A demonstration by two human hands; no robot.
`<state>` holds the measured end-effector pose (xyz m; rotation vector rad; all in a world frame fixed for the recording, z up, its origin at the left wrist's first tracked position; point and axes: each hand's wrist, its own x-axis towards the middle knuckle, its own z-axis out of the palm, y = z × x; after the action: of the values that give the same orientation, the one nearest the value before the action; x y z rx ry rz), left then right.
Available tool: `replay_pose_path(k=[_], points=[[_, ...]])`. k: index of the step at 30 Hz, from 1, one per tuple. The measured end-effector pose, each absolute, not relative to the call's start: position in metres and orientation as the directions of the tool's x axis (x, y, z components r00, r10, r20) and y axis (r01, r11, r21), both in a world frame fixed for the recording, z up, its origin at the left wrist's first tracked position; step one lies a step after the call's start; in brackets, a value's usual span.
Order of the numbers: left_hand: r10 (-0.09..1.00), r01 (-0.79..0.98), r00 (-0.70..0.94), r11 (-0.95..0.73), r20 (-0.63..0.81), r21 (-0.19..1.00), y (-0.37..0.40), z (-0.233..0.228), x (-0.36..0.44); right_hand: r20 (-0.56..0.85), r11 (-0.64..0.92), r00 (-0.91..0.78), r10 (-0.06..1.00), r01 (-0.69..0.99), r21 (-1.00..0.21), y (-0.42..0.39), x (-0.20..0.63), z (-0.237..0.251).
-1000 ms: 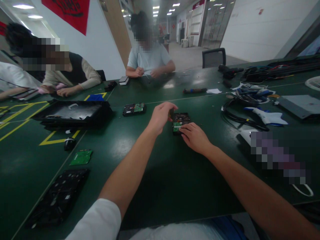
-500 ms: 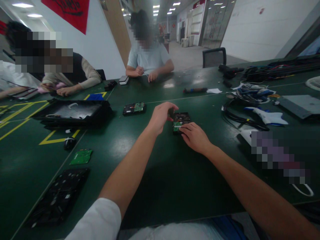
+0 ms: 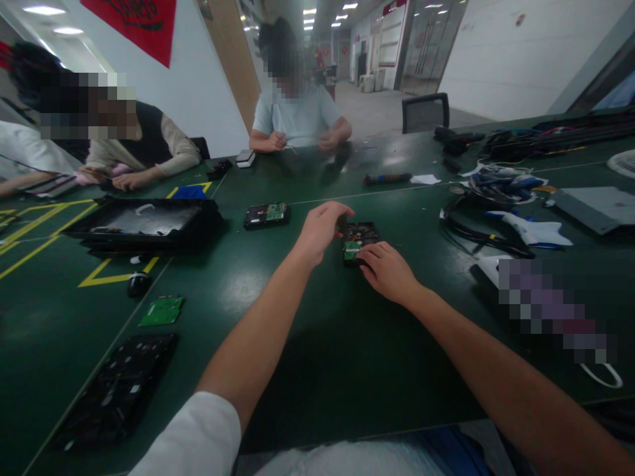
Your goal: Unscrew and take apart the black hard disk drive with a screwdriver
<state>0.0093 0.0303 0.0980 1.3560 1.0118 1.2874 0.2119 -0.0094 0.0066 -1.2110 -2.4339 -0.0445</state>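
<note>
In front of me on the green table lies a hard drive [image 3: 364, 233], its dark casing and green circuit board facing up. My right hand [image 3: 389, 272] rests at its near right side, fingers bent over the edge and gripping it. At the drive's left side is my left hand [image 3: 321, 231], its fingers curled around a small, dark, blurred thing whose kind I cannot make out. A second hard drive [image 3: 266, 215] sits apart to the left, with part of a green board showing.
At left are black trays [image 3: 143, 221], a loose green circuit board [image 3: 162, 311] and a black plastic panel [image 3: 116, 390]. Bundled cables [image 3: 506, 185], a white-and-blue glove-like item [image 3: 538, 231] and a grey metal box [image 3: 598, 210] lie right. Other people sit across the table.
Both my hands stay nearly in place around the hard drive; the dark thing at my left fingers is more blurred. Across the table, a person's hand has moved to the right.
</note>
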Motion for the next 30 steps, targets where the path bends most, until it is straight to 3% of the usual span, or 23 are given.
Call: replay_pose_path(k=[3,9,15,22,27,30], points=[[0.983,-0.06,0.114,-0.136,0.142,0.989,0.0286,0.101,0.0089,0.39,0.626,-0.535,0.75,0.765,-0.155,-0.0092,0.2118,0.0062],[0.988,-0.249,0.15,-0.002,0.041,0.968,0.0287,0.101,0.0111,0.404,0.632,-0.535,0.742,0.759,-0.156,-0.0088,0.2124,0.005],[0.975,-0.073,0.107,-0.188,0.195,0.979,0.0281,0.1004,0.0097,0.41,0.635,-0.537,0.737,0.758,-0.148,-0.008,0.2135,0.0034],[0.981,-0.265,0.191,0.028,0.024,0.964,0.028,0.1003,0.0112,0.409,0.637,-0.537,0.737,0.755,-0.156,-0.0089,0.2132,0.0052],[0.987,-0.154,0.101,-0.108,0.125,0.982,0.0295,0.0993,0.01,0.403,0.64,-0.546,0.735,0.754,-0.146,-0.0085,0.2132,0.0056],[0.984,-0.147,0.143,-0.087,0.108,0.985,0.0282,0.1008,0.0089,0.404,0.639,-0.544,0.735,0.755,-0.148,-0.0082,0.2136,0.0044]])
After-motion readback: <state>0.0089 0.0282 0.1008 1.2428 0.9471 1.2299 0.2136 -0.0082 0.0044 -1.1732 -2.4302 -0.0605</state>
